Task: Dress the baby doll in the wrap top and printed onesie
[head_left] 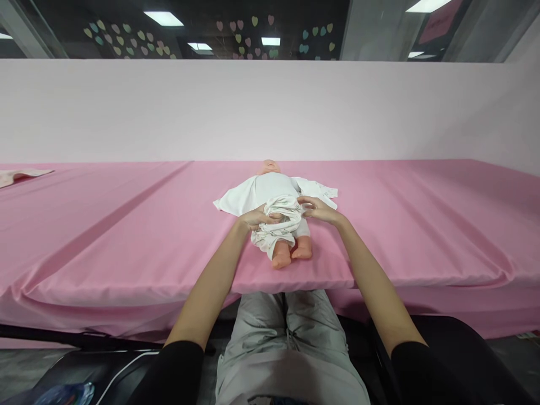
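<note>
A baby doll (273, 183) lies on its back on a pink sheet, its head away from me and its bare feet (281, 256) toward me. It wears a white top with the sleeves spread out to both sides. A bunched white garment with a faint print (278, 236) covers its legs, gathered around one leg at the left. My left hand (261, 217) grips the bunched cloth at its left side, fingers curled into it. At the cloth's upper right edge, my right hand (317, 208) pinches the fabric beside the doll's hip.
The pink sheet (126, 242) covers a wide table with folds and a front edge near my lap. A piece of light cloth (23, 175) lies at the far left. A white wall (270, 107) stands behind. Below left are a dark seat and a white cable (122, 371).
</note>
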Demonstrator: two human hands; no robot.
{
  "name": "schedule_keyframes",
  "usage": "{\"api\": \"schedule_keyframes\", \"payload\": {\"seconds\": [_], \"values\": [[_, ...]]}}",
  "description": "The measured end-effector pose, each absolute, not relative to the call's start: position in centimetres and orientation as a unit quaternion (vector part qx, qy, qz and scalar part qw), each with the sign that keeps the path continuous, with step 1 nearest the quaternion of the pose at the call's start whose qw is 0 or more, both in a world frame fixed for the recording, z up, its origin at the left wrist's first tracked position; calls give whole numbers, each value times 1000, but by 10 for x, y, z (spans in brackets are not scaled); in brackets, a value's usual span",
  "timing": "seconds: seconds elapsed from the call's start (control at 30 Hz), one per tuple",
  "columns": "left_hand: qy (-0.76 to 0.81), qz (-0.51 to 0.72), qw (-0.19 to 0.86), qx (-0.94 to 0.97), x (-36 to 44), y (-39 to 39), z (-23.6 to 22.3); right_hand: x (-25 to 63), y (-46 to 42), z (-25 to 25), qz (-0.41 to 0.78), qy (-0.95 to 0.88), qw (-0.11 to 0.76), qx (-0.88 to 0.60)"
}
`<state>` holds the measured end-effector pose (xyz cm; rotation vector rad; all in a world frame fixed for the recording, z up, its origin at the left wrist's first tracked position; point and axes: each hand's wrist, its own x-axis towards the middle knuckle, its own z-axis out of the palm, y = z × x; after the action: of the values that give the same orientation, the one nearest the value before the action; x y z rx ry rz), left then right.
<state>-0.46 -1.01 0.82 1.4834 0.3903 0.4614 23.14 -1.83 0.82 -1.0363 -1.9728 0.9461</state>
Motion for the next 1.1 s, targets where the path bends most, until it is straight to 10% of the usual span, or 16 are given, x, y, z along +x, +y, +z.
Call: {"api": "schedule_keyframes", "payload": {"seconds": [0.33,1.1], "values": [[155,232,715,641,-2,-9,7,226,-18,-12,83,-926,160,-333],[222,306,751,541,-10,0,-5,240,-10,-10,464,-739,366,-324]]}}
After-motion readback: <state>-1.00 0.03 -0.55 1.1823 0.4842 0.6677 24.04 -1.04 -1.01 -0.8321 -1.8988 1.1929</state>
